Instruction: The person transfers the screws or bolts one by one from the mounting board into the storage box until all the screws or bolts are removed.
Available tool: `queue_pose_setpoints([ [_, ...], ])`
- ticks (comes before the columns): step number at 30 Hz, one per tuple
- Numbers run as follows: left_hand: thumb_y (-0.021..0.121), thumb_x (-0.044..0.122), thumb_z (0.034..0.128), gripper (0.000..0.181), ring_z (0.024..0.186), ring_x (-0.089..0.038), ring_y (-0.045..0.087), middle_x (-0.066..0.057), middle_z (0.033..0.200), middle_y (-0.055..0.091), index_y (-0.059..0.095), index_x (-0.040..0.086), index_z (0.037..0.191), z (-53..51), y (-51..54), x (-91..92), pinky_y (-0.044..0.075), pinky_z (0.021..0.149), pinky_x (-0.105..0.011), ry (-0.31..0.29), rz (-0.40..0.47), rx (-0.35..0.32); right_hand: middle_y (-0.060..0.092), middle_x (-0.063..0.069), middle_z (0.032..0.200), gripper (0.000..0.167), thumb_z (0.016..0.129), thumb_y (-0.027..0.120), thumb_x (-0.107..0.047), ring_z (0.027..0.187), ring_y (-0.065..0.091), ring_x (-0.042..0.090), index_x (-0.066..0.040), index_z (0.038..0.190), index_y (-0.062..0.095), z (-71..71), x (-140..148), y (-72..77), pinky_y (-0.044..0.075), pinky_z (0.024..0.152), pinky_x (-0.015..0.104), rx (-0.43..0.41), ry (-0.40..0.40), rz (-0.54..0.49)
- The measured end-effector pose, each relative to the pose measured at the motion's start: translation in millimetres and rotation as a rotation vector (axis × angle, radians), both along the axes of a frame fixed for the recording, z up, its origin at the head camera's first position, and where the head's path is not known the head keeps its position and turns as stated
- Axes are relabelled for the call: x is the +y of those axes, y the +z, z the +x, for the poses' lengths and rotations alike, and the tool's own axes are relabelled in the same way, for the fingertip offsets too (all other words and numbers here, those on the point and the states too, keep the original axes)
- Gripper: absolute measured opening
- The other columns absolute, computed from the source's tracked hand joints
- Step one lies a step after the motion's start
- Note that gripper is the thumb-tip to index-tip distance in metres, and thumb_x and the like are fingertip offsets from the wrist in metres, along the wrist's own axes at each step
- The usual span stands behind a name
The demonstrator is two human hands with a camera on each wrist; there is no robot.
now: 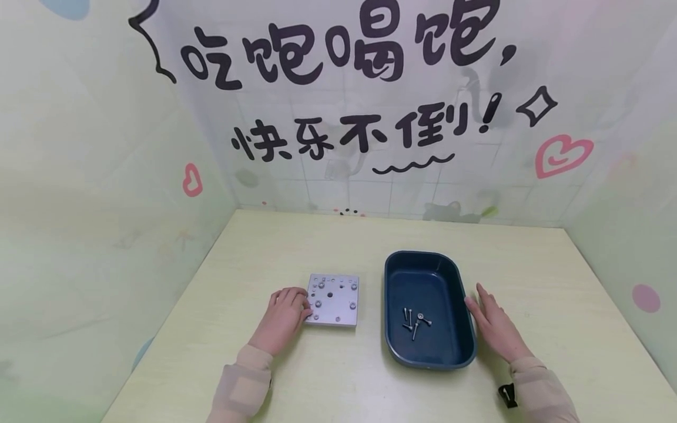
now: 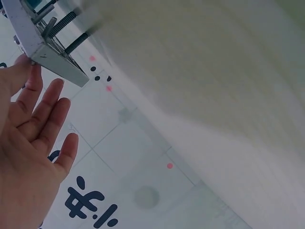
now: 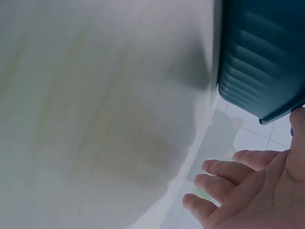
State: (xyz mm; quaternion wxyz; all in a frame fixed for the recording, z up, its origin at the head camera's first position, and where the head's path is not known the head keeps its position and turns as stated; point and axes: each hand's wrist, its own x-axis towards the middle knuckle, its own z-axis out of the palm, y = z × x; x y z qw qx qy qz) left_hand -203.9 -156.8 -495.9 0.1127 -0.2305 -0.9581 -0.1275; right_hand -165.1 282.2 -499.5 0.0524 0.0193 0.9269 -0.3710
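Note:
A square silver metal plate (image 1: 338,304) with drilled holes and several socket head screws stands left of centre on the table. Threaded screw ends (image 2: 63,24) stick out of its underside in the left wrist view. My left hand (image 1: 282,317) is at the plate's near left corner, its thumb and index finger pinching the edge while the other fingers are loosely bent beside it. To the right is a dark blue plastic tray (image 1: 394,352) with several loose screws (image 1: 415,323) inside. My right hand (image 1: 494,326) rests its thumb against the tray's right rim, its fingers extended.
A pale wood-look table (image 1: 296,241) carries everything. Printed cloth walls (image 1: 317,194) with large black characters close off the back and both sides. A small black object (image 1: 508,395) shows beside the right sleeve.

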Motion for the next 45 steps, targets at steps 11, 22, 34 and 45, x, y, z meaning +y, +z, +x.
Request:
queue_pose_setpoints([
  [11, 0.065, 0.016, 0.0943, 0.011, 0.122, -0.032, 0.052, -0.014, 0.122, 0.06, 0.06, 0.006, 0.093, 0.0, -0.7, -1.0, 0.038, 0.107, -0.053, 0.013, -0.011, 0.028, 0.013, 0.039, 0.154, 0.076, 0.106, 0.033, -0.046, 0.143, 0.008, 0.057, 0.01, 0.153, 0.011, 0.2, 0, 0.5, 0.01, 0.115, 0.069, -0.005, -0.002, 0.011],
  [22, 0.065, 0.014, 0.0946, 0.011, 0.124, -0.032, 0.051, -0.014, 0.126, 0.058, 0.06, 0.004, 0.097, -4.2, 14.2, -0.8, 0.038, 0.108, -0.052, 0.014, -0.003, 0.083, 0.013, 0.04, 0.155, 0.076, 0.106, 0.033, -0.047, 0.143, 0.008, 0.057, 0.009, 0.153, 0.011, -0.1, 1, 0.3, 0.01, 0.115, 0.069, -0.007, -0.002, 0.011],
  [34, 0.061, 0.016, 0.0972, 0.01, 0.125, -0.03, 0.051, -0.012, 0.128, 0.057, 0.058, 0.007, 0.099, -14.8, 32.2, 42.9, 0.037, 0.109, -0.05, -0.074, 0.025, 0.1, 0.013, 0.039, 0.155, 0.076, 0.106, 0.033, -0.046, 0.143, 0.008, 0.057, 0.01, 0.152, 0.012, -0.7, 0, 0.3, 0.01, 0.115, 0.069, 0.004, -0.001, 0.012],
  [45, 0.056, 0.025, 0.1009, 0.014, 0.126, -0.022, 0.049, -0.005, 0.131, 0.055, 0.06, 0.012, 0.104, -18.6, 46.1, 115.0, 0.038, 0.11, -0.041, -0.216, -0.052, 0.104, 0.013, 0.039, 0.155, 0.075, 0.107, 0.033, -0.046, 0.143, 0.008, 0.057, 0.01, 0.153, 0.012, -0.8, 0, 0.2, 0.011, 0.115, 0.069, 0.004, 0.0, 0.014],
])
